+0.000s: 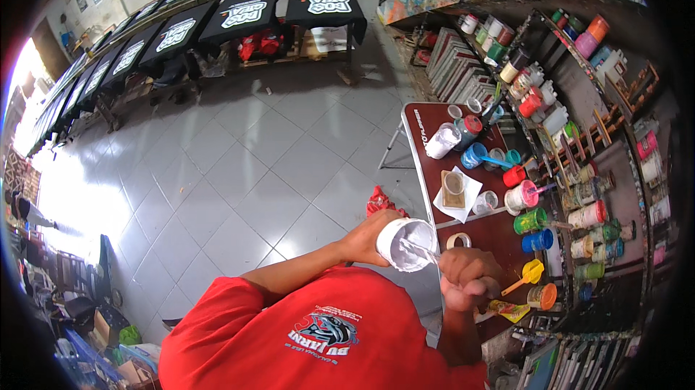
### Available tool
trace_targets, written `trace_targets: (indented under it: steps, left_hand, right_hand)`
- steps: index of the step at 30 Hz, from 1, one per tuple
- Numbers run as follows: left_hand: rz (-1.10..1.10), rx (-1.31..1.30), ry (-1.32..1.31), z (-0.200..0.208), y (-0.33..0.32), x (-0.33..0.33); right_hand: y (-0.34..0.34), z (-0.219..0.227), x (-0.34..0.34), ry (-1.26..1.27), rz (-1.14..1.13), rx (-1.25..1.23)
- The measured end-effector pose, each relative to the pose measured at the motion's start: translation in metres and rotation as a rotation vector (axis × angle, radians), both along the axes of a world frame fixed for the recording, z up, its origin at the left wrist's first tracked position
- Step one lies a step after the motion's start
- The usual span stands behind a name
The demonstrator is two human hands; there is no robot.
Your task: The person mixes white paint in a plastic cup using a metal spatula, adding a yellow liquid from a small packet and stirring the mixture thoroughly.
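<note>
My left hand [365, 238] grips a white plastic tub [389, 234] from its left side, tilted so its mouth faces me and to the right. Thick white paint [414, 236] coats the inside and rim of the tub. My right hand [469, 274] is closed around a paint-smeared stirring stick [427, 254], whose far end dips into the paint. The stick's own material is hidden under the white coating. Both hands are above the near left edge of a maroon folding table [423, 126]. A roll of tape [458, 239] lies on it, just beyond my right hand.
Open paint pots, including a white one [443, 141] and a blue one [537, 241], crowd the table. A yellow scoop [532, 272] lies near my right hand. Shelves of paint containers [585, 214] stand to the right. Black printed shirts [246, 13] cover long racks across the tiled floor [239, 151].
</note>
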State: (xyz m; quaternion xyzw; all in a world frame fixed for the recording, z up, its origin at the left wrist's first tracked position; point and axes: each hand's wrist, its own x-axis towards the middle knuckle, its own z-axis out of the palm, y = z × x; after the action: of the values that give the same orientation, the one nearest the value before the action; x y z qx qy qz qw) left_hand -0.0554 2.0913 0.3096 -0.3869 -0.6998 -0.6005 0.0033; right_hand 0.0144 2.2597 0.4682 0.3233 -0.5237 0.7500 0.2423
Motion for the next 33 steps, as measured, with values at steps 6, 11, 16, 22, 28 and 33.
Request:
trace_targets:
  steps: [6,11,16,22,28,33]
  left_hand:
    - [0.11,-0.007,-0.013,-0.015,-0.01,0.001]
    - [0.252,0.018,-0.281,-0.031,-0.025,0.014]
    - [0.342,0.063,-0.521,-0.044,-0.042,0.029]
    - [0.429,0.013,-0.443,-0.029,-0.064,0.029]
    - [0.562,0.029,-0.344,-0.044,-0.095,0.038]
    - [0.65,0.055,-0.399,-0.047,-0.119,0.059]
  right_hand:
    - [-0.003,-0.017,-0.007,0.032,0.006,0.303]
    - [-0.03,0.005,-0.009,-0.006,0.096,0.749]
    - [-0.057,-0.008,-0.011,0.084,0.029,0.904]
    - [-0.061,0.005,-0.018,0.071,0.0,0.994]
    - [-0.065,0.013,-0.026,0.058,0.198,0.924]
    - [-0.08,0.018,-0.032,0.045,0.328,0.887]
